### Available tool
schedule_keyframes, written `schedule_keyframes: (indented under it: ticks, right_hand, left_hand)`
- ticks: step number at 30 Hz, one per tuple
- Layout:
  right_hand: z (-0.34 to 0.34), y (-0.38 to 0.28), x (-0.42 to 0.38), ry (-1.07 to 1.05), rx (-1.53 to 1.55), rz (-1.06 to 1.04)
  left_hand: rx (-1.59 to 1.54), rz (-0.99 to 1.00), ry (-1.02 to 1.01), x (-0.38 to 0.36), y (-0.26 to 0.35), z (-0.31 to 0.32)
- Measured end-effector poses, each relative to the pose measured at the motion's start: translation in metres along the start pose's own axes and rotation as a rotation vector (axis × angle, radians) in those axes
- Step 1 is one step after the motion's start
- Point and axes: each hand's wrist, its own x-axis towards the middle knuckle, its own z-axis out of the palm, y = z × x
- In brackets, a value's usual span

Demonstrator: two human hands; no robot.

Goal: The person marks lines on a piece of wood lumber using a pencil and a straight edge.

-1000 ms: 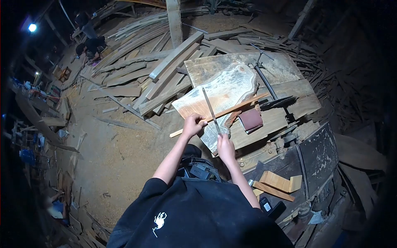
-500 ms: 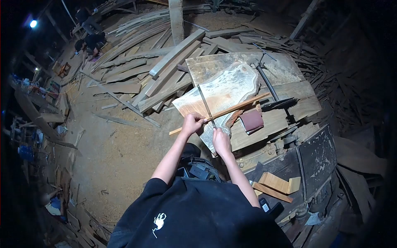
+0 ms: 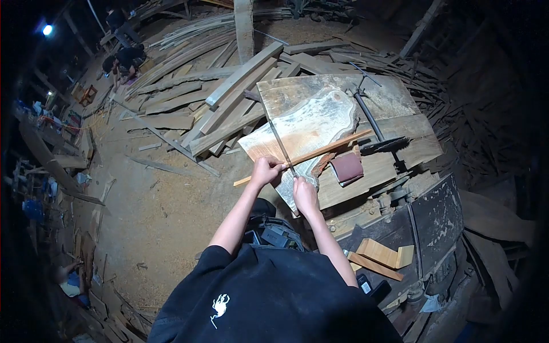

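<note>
No readable text shows anywhere in this workshop view.

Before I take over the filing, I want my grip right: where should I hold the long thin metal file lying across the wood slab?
Probably at its near end, where the right hand already has it, coming from the bench's near edge. The long thin metal file slants away up the pale live-edge wood slab, so its far tip is the longer reach. The left hand steadies the thin wooden strip crossing it.
</note>
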Motion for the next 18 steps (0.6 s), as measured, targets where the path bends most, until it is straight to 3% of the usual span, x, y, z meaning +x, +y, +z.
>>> schedule_keyframes:
  ticks: [11, 18]
  right_hand:
    - [-0.002, -0.002, -0.001, -0.016, 0.004, 0.029]
    - [-0.004, -0.008, 0.016, -0.132, -0.139, 0.019]
  left_hand:
    - [-0.024, -0.041, -0.001, -0.002, 0.006, -0.001]
    - [0.153, 0.213, 0.124, -0.009, 0.018, -0.001]
